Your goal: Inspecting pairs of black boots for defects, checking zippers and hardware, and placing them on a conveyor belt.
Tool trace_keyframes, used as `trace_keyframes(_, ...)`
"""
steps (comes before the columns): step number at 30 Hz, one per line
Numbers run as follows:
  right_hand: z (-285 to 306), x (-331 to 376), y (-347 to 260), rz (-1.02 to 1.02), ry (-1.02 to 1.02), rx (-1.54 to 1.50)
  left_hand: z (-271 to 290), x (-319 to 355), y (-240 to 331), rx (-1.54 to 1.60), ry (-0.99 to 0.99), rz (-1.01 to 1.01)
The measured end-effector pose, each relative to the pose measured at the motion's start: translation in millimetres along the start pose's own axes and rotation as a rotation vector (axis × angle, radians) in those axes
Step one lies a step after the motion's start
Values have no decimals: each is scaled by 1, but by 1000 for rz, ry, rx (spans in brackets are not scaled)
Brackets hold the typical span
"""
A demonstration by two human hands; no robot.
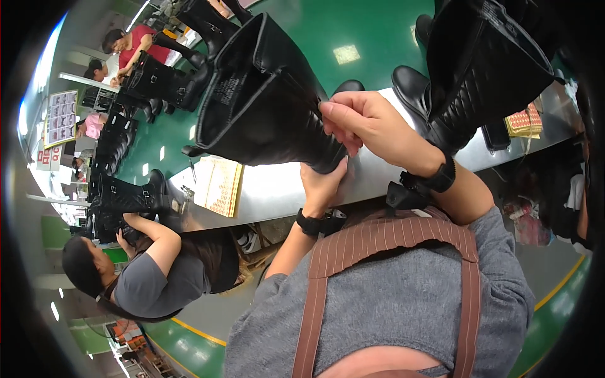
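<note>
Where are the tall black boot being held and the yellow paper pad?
Tall black boot (265, 107), head view, on its shaft's side.
Yellow paper pad (219, 184), head view, on its top sheet.

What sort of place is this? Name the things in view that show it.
Probably a boot factory line: the hands hold a tall black boot, more black boots stand along a green conveyor, and a seated co-worker handles another.

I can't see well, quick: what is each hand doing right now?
Left hand: closed, gripping the black boot from below.
Right hand: closed, pinching the same boot's edge.
</note>
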State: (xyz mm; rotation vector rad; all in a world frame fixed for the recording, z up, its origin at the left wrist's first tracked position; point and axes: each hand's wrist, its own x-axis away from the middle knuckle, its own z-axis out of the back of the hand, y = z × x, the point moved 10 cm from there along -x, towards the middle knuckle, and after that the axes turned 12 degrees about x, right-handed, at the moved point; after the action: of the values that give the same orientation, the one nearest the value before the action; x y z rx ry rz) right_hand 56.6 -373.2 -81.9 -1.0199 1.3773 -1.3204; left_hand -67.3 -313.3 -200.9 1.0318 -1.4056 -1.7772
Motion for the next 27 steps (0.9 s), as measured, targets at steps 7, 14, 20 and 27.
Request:
trace_keyframes(7,-3,-8,-12,10,-53,149,13,6,14,41,4,-58)
trace_keyframes(14,3,-15,-1,92,3,241,27,24,291,-748,296,-1123)
trace_keyframes(20,0,-16,0,150,4,228,5,-37,284,-952,81,-778)
trace_keyframes(27,-3,-18,3,116,-50,236,6,-37,270,-876,82,-756)
